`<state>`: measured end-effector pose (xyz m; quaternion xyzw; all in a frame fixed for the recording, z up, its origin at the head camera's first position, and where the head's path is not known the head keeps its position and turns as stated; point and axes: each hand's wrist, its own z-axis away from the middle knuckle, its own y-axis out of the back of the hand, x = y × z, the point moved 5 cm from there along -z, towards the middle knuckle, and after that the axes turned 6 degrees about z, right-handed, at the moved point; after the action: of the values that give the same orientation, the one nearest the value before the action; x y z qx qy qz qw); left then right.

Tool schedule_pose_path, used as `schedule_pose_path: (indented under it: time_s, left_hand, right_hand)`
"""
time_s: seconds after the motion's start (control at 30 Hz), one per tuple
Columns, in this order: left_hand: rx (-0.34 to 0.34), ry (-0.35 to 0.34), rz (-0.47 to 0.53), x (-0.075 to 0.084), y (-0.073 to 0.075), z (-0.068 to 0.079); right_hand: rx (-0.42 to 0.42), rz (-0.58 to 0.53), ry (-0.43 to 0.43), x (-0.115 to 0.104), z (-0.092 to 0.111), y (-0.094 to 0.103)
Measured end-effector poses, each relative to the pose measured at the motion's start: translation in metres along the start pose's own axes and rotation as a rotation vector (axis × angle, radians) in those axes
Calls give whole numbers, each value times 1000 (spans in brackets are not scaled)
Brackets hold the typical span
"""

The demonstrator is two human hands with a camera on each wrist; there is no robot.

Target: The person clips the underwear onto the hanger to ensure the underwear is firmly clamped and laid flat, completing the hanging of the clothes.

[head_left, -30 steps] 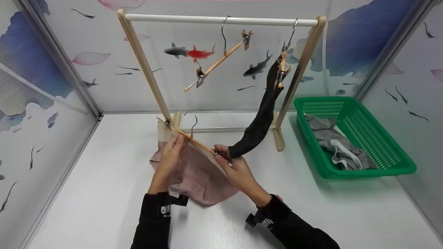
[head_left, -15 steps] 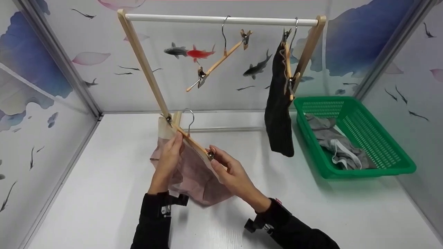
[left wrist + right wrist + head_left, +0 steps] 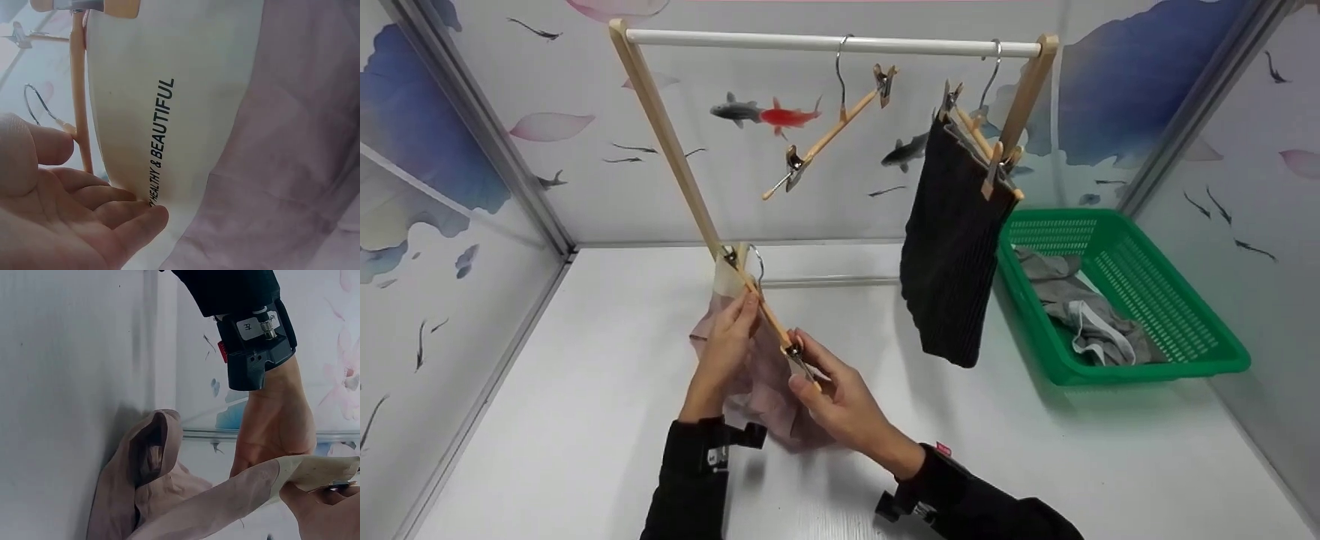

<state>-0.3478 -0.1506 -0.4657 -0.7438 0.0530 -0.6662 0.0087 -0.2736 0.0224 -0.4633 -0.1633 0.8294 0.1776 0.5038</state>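
Between both hands is a wooden clip hanger (image 3: pixel 773 322) with pink shorts (image 3: pixel 769 405) hanging from it. The far clip (image 3: pixel 730 257) bites the cream waistband (image 3: pixel 146 67), which bears black lettering in the left wrist view. My left hand (image 3: pixel 725 352) pinches the hanger near its middle, the fingers (image 3: pixel 129 225) against the waistband. At the near end, my right hand (image 3: pixel 840 405) pinches the hanger's other clip (image 3: pixel 796 354) at the waistband's corner. In the right wrist view the shorts' leg opening (image 3: pixel 171 439) faces up, and the right hand's fingers are partly hidden.
A wooden rack with a white rail (image 3: pixel 735 39) stands behind the hands. From it hang a bare clip hanger (image 3: pixel 836 135) and a black ribbed garment (image 3: pixel 960 247) on a second hanger. To the right, a green basket (image 3: pixel 1155 373) holds a grey garment (image 3: pixel 1091 319).
The black garment, earlier draped against my right hand, has swung free and turned its broad side forward. My right hand has moved left and nearer, turning the held hanger steeper.
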Motion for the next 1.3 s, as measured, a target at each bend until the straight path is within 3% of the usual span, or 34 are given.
schedule_pose_path:
  time_s: [0.23,0.4,0.57,0.73,0.87,1.0,1.13,1.3]
  left_hand:
    - [40,-38,36,7,3,-4]
    - [-44,-57,25,21,6,-9]
    - [-157,-112,14,47,8,-21]
    - [-183,-159,7,74,7,-35]
    - [-181,-164,75,88,6,-45]
    - [-131,-144,101,101,8,-52]
    - [-90,-150,57,118,11,-61]
    - [-83,-209,-57,145,10,-76]
  right_hand:
    - [41,-23,22,-12,-11,-15]
    - [51,-31,31,-23,-21,-24]
    - [67,-22,92,-39,-37,-30]
    - [120,31,131,-55,-54,-31]
    - [137,35,137,-63,-65,-34]
    - [132,19,152,-70,-78,-37]
    - [134,10,186,-80,-95,-40]
    - [171,-21,210,-94,-117,-37]
